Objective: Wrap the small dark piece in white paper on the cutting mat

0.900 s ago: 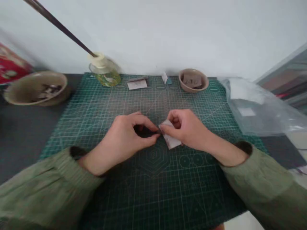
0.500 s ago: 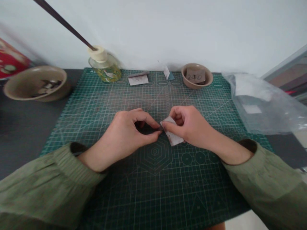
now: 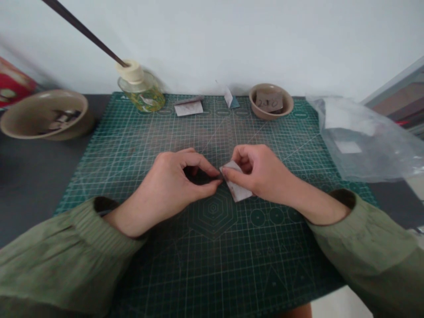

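Over the middle of the green cutting mat [image 3: 212, 265], my right hand [image 3: 256, 172] pinches a small whitish folded piece of paper [image 3: 239, 191] between thumb and fingers. My left hand [image 3: 180, 183] has its thumb and forefinger closed on a small dark piece [image 3: 221, 176], which meets the paper's left edge. The dark piece is mostly hidden by the fingertips, and I cannot make out its shape. Both hands are close together, with their fingertips nearly touching.
A large bowl [image 3: 74, 128] with small dark pieces stands left. Along the back are a bottle [image 3: 145, 95] with a dark stick, a folded paper [image 3: 188, 108], a blue-and-white folded piece [image 3: 232, 100] and a small bowl [image 3: 270, 115] holding a marked card. A plastic bag [image 3: 374, 145] lies right.
The view has shifted slightly, so the background objects sit a little further left and up. Both hands keep nearly the same pose and hold.
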